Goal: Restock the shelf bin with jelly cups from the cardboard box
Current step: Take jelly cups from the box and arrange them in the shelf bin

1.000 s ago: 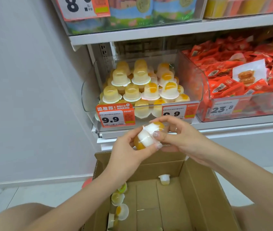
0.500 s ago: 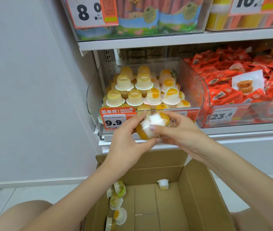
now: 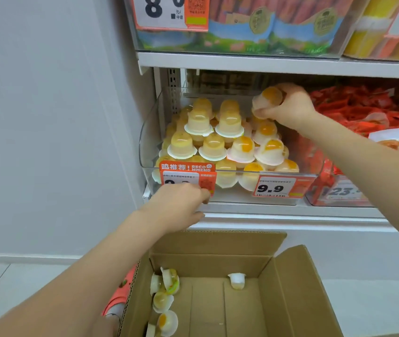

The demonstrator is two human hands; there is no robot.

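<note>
The right hand point(image 3: 291, 107) reaches over the back right corner of the clear shelf bin point(image 3: 146, 144), fingers curled around a white jelly cup with an orange centre point(image 3: 267, 98), held above the stacked cups and just under the shelf above. It seems to grip more than one cup, but the fingers hide how many. The left hand point(image 3: 181, 205) hangs low in front of the bin, palm down with fingers loosely bent and holding nothing that shows; it covers the lower part of the orange 9.9 price tag point(image 3: 187, 175) on the bin's front left. A second 9.9 price tag point(image 3: 278, 187) sits on the bin's front right. Inside the bin, the jelly cups point(image 3: 218, 142) are piled upside down in tiers, pale yellow ones on the left and white ones with orange centres on the right, reaching above the front wall. To the right stands a neighbouring bin of red snack packets point(image 3: 364, 113), touching the jelly bin's side. Below the shelf, the cardboard box point(image 3: 291, 300) sits open on the floor with flaps raised; a few jelly cups point(image 3: 165, 295) lie against its left inner wall, and a single cup point(image 3: 236, 280) stands near the back wall, well apart from them. The shelf above carries sausage packs point(image 3: 254, 23) behind a large price card point(image 3: 166, 10).
</note>
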